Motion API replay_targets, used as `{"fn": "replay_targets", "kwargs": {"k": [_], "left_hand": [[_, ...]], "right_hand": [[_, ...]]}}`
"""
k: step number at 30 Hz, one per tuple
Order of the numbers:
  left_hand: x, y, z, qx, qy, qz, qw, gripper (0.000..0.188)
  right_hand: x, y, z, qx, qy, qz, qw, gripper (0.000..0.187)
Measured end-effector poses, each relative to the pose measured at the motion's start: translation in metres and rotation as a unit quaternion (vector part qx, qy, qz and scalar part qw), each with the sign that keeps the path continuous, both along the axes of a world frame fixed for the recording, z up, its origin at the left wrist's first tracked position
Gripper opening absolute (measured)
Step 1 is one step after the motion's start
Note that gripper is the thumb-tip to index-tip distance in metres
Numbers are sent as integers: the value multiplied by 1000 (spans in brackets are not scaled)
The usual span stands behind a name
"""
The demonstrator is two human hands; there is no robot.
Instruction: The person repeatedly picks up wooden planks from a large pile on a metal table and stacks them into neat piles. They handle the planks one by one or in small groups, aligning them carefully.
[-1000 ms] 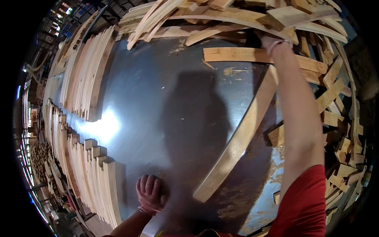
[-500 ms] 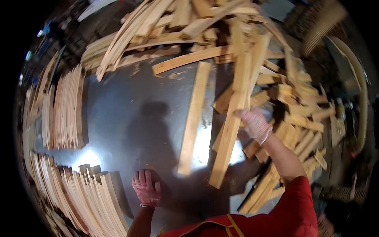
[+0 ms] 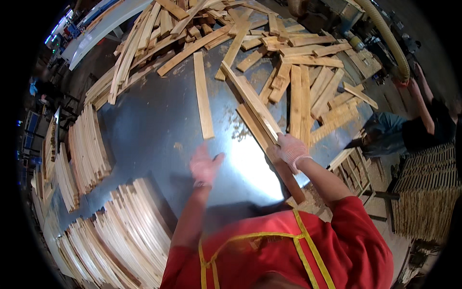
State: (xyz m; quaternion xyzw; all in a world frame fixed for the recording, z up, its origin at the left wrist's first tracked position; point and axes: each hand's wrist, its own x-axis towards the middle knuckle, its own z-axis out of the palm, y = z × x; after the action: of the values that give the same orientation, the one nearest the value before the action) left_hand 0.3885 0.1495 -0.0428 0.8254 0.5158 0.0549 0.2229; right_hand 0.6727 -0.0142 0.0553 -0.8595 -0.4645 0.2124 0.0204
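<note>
My right hand point(image 3: 290, 150), in a pale work glove, is closed around the near end of a long wooden strip point(image 3: 252, 101), which slants away toward the far left. A second, darker strip point(image 3: 284, 176) lies on the metal tabletop alongside and partly under it, below my hand. My left hand point(image 3: 204, 166), also gloved and slightly blurred, is over the tabletop with thumb and fingers apart and holds nothing. Just beyond its fingertips lies a single light wooden strip point(image 3: 203, 96).
Loose wooden pieces point(image 3: 308, 62) are heaped at the far right, with more long strips point(image 3: 144, 38) at the far left. Upright rows of strips point(image 3: 127, 226) line the table's left side. A person point(image 3: 418, 123) is beyond the right edge, near stacked wood point(image 3: 426, 188) and a hose point(image 3: 390, 33).
The view has shifted, bringing the co-worker into sight. My left hand has moved forward to the near end of the single strip. My right hand still grips wood, now slanting far left.
</note>
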Motion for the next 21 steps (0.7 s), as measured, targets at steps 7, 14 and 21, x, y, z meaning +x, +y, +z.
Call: {"fn": "replay_targets", "kwargs": {"k": [7, 14, 21], "left_hand": [[5, -13, -12, 16, 56, -83, 995, 84], [23, -108, -15, -466, -444, 118, 756, 42], [5, -41, 7, -241, -357, 104, 897, 59]], "right_hand": [[-53, -65, 13, 116, 199, -162, 960, 46], [-163, -119, 11, 112, 294, 10, 949, 73], [-85, -190, -59, -14, -95, -95, 991, 81]]}}
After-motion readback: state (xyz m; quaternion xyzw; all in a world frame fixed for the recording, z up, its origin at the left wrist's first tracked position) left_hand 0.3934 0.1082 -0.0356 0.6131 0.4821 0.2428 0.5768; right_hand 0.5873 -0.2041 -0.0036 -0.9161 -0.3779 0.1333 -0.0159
